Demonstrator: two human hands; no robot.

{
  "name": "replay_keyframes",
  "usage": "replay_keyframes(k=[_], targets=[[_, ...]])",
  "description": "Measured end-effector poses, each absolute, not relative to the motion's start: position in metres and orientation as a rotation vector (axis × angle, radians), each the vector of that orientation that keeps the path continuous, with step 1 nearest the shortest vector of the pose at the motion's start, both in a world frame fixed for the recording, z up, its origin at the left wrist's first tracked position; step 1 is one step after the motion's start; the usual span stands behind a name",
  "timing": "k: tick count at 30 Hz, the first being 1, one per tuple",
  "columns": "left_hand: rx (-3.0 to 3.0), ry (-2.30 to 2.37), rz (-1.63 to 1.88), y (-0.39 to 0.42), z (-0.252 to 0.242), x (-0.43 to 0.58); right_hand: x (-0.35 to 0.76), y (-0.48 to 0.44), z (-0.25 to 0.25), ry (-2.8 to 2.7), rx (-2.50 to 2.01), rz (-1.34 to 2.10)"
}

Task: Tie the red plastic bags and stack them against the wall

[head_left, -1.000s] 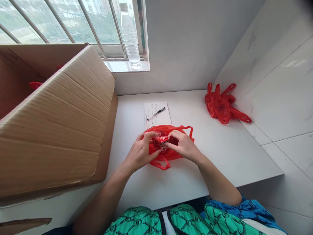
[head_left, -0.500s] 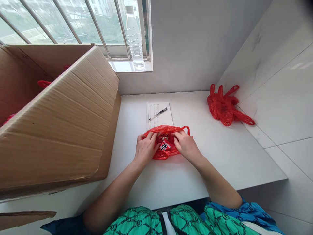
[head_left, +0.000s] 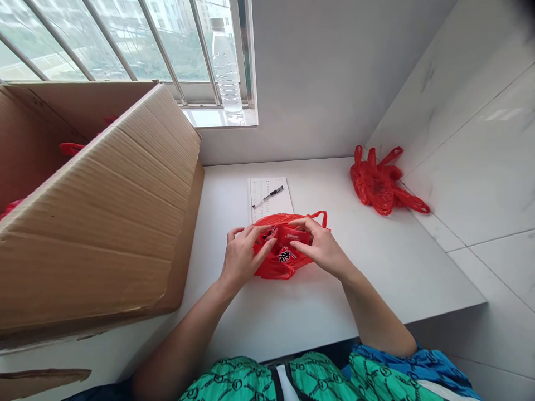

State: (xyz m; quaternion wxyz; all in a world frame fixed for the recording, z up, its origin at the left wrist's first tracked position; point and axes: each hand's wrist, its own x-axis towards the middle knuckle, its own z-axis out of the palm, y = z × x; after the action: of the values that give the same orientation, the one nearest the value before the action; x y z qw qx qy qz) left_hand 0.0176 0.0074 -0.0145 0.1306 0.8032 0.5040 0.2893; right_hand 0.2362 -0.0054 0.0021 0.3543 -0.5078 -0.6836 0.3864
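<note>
A red plastic carrier bag (head_left: 273, 271) lies open on the white table, its mouth facing up, with a handle loop sticking out at the right. Inside it are small red packets; one red packet (head_left: 286, 255) bears a bold black-and-white character. My left hand (head_left: 242, 253) is at the bag's left side, thumb and fingers about a dark red packet (head_left: 272, 233). From the right, my right hand (head_left: 324, 249) has fingers above and thumb below another red packet (head_left: 297, 236) with small pale print. Part of each packet is hidden by my fingers.
A sheet of printed paper (head_left: 267, 211) with a black pen (head_left: 273, 192) on it lies behind the bag. A large cardboard box (head_left: 104, 223) stands at left, red bags inside. Crumpled red bags (head_left: 378, 186) sit at back right. A water bottle (head_left: 227, 72) stands on the windowsill.
Both hands have lifted slightly and their fingers have spread from the bag's rim to packets inside it. A red packet now shows raised between them. The view has shifted a little.
</note>
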Motion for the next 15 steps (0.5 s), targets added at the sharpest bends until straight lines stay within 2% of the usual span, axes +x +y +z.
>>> replay_keyframes(k=[4, 6, 10, 15], targets=[[2.27, 1.312, 0.857, 0.006, -0.012, 0.018, 0.231, -0.008, 0.001, -1.803, -1.211, 1.25], [2.298, 1.28, 0.836, 0.007, -0.015, 0.016, 0.229, -0.004, -0.005, -1.802, -1.268, 1.165], [2.262, 1.331, 0.815, 0.011, -0.021, 0.012, 0.229, 0.006, -0.017, -1.845, -1.433, 0.779], [2.096, 1.293, 0.865, 0.01, -0.019, 0.011, 0.229, 0.004, -0.016, -1.819, -1.37, 0.885]])
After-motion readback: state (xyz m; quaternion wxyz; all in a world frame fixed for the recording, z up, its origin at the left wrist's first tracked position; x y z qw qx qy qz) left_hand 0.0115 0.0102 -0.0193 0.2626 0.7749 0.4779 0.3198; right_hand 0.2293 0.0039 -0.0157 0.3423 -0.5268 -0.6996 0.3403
